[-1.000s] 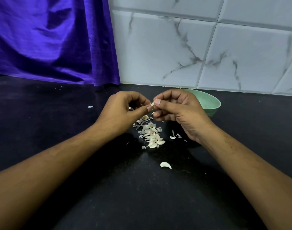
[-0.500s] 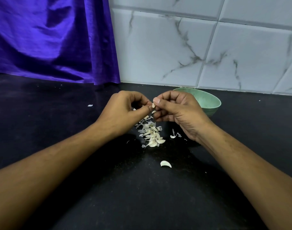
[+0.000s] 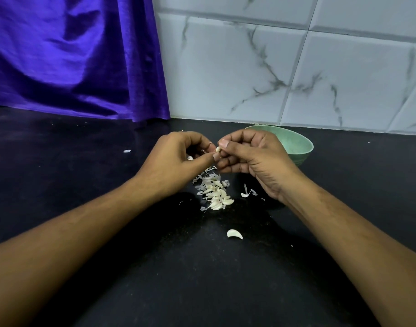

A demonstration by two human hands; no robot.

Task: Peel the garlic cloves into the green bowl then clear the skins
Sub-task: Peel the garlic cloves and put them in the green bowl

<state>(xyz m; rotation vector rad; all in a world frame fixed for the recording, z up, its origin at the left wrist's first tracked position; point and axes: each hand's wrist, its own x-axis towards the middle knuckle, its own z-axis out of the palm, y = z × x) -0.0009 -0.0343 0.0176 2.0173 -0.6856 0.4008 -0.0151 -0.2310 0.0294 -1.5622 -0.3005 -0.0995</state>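
My left hand [image 3: 176,159] and my right hand [image 3: 254,156] meet above the black counter, and together their fingertips pinch one small garlic clove [image 3: 218,149]. Beneath them lies a pile of garlic cloves and papery skins [image 3: 214,192]. A single clove [image 3: 235,233] lies apart, nearer to me. A few skin scraps [image 3: 247,192] sit just right of the pile. The green bowl [image 3: 296,143] stands behind my right hand, which hides its left part; I cannot see what is inside.
A purple cloth [image 3: 72,55] hangs at the back left, reaching the black counter [image 3: 84,185]. A white marble-patterned tiled wall [image 3: 285,67] runs behind the bowl. One stray skin flake [image 3: 127,151] lies to the left of my hands.
Both hands stay together on the clove and have barely shifted. The fingertips have moved slightly around it.
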